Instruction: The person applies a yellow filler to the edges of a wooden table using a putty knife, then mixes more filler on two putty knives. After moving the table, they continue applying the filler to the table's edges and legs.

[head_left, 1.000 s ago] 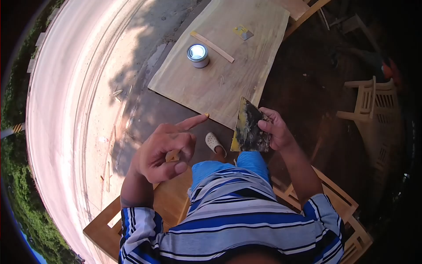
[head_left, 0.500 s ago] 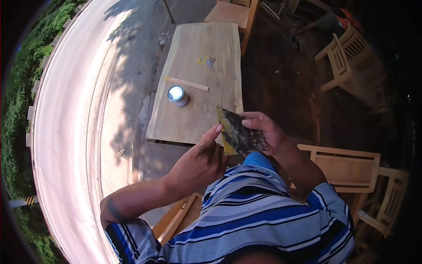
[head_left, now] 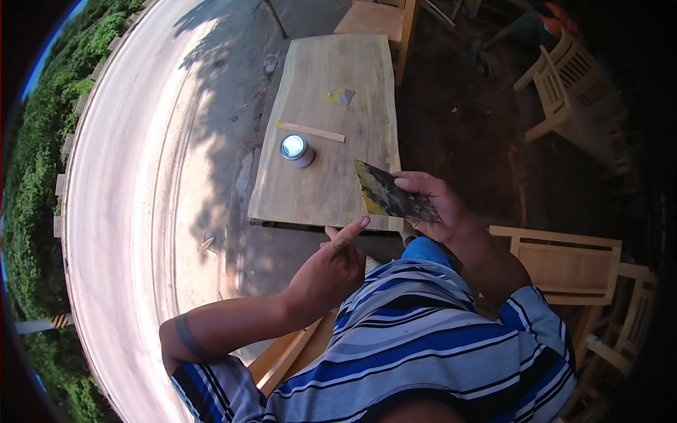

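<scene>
Now the left hand (head_left: 328,266) has dropped away from the yellow edge of the plate (head_left: 386,195), where its thumb (head_left: 355,229) was pressed half a second ago. The thumb points up at the plate's lower left corner, close under it; whether the two still touch, I cannot tell. One finger also sticks out beside the thumb, while the others are curled in, and what lies inside the curl, if anything, is hidden. The right hand (head_left: 436,201) keeps its grip on the plate, closed round the right-hand side with the thumb on top and the rest mostly underneath. The plate, smeared black with a yellow band along its left edge, is held tilted in the air over the near right corner of the table (head_left: 271,201). On the table, things lie as they did before: the open can (head_left: 297,151) stands near the left edge, the stick (head_left: 311,132) lies just beyond it, and the card (head_left: 340,96), marked with yellow, lies farther off. The whole scene has slid slightly to the right in the view. Past the far end of the table is a chair (head_left: 369,21), and at the upper right a person (head_left: 556,22) shows partly, in something orange, behind a slatted bench (head_left: 553,88).
</scene>
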